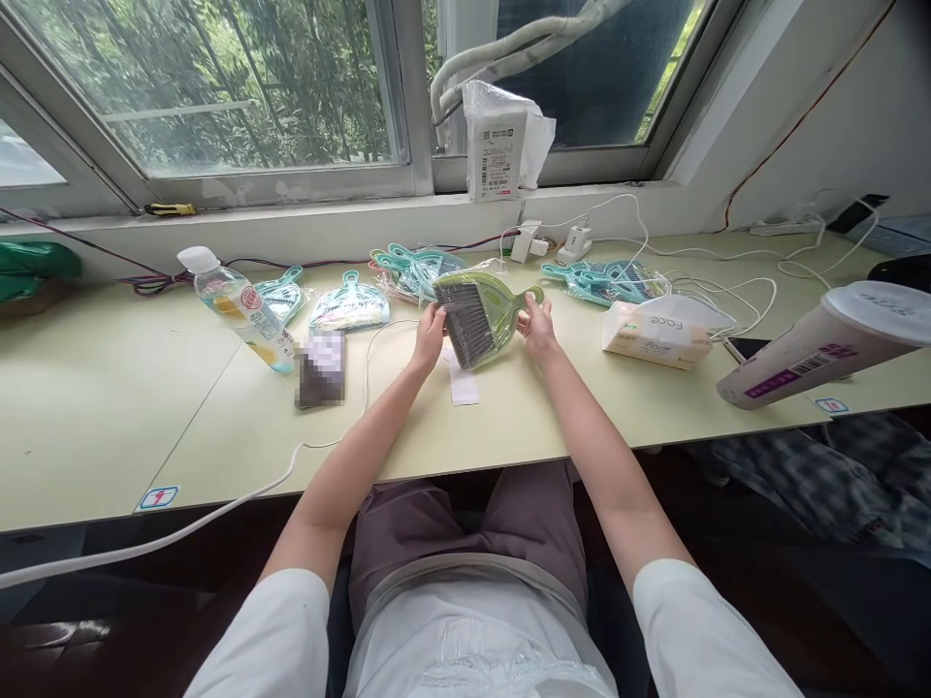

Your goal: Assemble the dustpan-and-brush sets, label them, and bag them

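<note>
Between my two hands is a green dustpan and brush set [480,315] in clear plastic wrap, tilted above the table, its dark bristles toward the left. My left hand [431,339] grips the bristle side edge. My right hand [536,325] is closed round the green handle end. Under the set a white paper slip [464,381] lies on the table. Behind it rests a wrapped bundle of teal-handled sets [414,267]. More wrapped teal sets lie at the left [350,302] and at the right [607,281].
A clear drink bottle [240,310] and a blurred-out packet [320,370] are on the left of the pale table [218,446]. To the right are a tissue pack [655,334], a tall cup [821,344] and white cables [756,291]. A box [498,145] stands on the windowsill.
</note>
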A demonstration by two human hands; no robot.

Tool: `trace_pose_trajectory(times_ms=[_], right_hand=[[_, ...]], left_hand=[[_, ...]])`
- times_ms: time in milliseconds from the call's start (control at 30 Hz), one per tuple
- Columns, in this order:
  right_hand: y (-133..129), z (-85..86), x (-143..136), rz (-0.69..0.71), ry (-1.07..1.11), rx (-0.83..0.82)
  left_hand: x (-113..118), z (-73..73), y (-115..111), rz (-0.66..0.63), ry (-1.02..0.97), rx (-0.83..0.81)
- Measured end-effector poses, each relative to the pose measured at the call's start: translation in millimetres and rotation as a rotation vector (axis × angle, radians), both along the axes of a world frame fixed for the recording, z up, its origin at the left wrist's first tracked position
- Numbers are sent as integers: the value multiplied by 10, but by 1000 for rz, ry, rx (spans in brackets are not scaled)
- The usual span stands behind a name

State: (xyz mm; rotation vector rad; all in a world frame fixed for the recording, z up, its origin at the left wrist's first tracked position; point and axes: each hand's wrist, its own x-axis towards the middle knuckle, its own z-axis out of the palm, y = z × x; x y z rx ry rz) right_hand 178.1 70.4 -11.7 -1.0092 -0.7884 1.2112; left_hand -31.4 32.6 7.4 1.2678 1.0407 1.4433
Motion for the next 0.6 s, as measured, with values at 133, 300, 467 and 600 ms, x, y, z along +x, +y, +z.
trace_pose_trajectory(times_ms=[133,300,467,600], right_hand=[[-77,52,6,202,-49,69],[-137,68,44,453,-150,96],[-92,11,102,543,-257,22],[-25,-3,166,354,-235,21]], left_hand=[[-68,-40,59,-49,-118,-49],[-282,-88,182,90,-218,-74],[-355,-54,189,135,-248,-89],[-264,57,104,112,-290,-84]])
